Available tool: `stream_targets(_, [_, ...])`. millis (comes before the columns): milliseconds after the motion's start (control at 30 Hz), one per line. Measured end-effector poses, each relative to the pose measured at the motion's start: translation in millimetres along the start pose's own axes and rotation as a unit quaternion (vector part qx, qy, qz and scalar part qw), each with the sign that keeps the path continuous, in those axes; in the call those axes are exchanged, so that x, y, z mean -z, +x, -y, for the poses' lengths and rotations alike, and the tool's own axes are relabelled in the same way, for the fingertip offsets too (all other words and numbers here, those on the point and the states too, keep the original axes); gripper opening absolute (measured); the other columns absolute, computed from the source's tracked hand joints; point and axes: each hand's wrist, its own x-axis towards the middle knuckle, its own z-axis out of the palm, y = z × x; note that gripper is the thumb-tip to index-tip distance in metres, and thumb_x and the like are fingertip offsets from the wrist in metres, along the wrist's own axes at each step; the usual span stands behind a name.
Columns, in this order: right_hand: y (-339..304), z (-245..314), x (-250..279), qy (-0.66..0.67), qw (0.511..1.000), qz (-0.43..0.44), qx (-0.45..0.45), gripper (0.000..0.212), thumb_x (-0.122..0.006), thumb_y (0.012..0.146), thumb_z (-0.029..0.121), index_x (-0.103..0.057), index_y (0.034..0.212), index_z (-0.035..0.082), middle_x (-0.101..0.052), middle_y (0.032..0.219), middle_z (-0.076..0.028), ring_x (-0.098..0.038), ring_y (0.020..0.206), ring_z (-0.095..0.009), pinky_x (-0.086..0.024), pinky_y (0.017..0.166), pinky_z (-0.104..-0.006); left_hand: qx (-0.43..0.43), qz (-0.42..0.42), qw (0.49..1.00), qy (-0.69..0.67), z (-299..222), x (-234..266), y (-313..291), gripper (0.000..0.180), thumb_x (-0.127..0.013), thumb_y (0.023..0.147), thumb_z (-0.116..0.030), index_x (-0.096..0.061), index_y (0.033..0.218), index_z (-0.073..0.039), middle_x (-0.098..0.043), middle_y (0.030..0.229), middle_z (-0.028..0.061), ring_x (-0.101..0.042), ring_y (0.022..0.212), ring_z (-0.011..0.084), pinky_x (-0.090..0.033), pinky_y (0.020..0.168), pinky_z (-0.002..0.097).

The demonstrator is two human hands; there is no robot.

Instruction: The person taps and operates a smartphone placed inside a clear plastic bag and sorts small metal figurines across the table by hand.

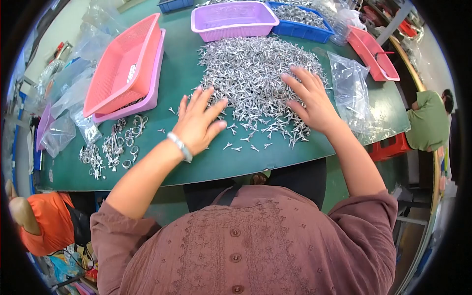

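A wide heap of small silver metal pieces (pixel 250 73), shaped like little towers, is spread over the green table (pixel 216 162). My left hand (pixel 196 120) is at the heap's near left edge, fingers spread, with a bracelet on the wrist. Over the heap's right side is my right hand (pixel 312 98), its fingers apart too. Neither hand holds anything. Whether the fingertips touch the pieces I cannot tell. Several loose pieces lie scattered along the near edge of the heap.
A pink basket (pixel 123 64) is stacked in a purple one at left, near silver rings and charms (pixel 113 145). Behind the heap stand a purple basket (pixel 236 32) and a blue tray (pixel 314 34) of metal parts. Plastic bags (pixel 350 91) and a red tray (pixel 368 46) lie right. Two people sit nearby.
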Motion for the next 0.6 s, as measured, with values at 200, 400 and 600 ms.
stream_targets(200, [-77, 23, 24, 0.119, 0.991, 0.053, -0.022, 0.036, -0.076, 0.075, 0.015, -0.066, 0.107, 0.006, -0.059, 0.112, -0.012, -0.055, 0.108, -0.036, -0.044, 0.093, -0.0461, -0.032, 0.085, 0.996, 0.012, -52, -8, -35, 0.055, -0.065, 0.089, -0.022, -0.050, 0.141, -0.013, -0.039, 0.151, 0.0145, -0.031, 0.142, 0.0397, -0.016, 0.115, 0.0638])
stream_targets(400, [-66, 19, -6, 0.159, 0.987, 0.005, -0.005, 0.030, -0.070, 0.078, 0.006, -0.066, 0.108, 0.007, -0.059, 0.114, -0.013, -0.055, 0.107, -0.034, -0.046, 0.093, -0.0437, 0.009, 0.032, 0.999, -0.004, -81, -29, -23, 0.056, -0.066, 0.089, -0.021, -0.049, 0.142, -0.013, -0.037, 0.152, 0.0150, -0.030, 0.143, 0.0406, -0.016, 0.115, 0.0619])
stream_targets(600, [-72, -2, 5, 0.124, 0.992, -0.007, -0.034, 0.034, -0.069, 0.080, 0.007, -0.065, 0.114, 0.007, -0.058, 0.126, -0.013, -0.053, 0.117, -0.037, -0.044, 0.100, -0.0444, 0.031, 0.042, 0.997, 0.054, -95, -38, 11, 0.056, -0.063, 0.091, -0.021, -0.047, 0.144, -0.018, -0.032, 0.156, 0.0139, -0.027, 0.144, 0.0402, -0.017, 0.114, 0.0631])
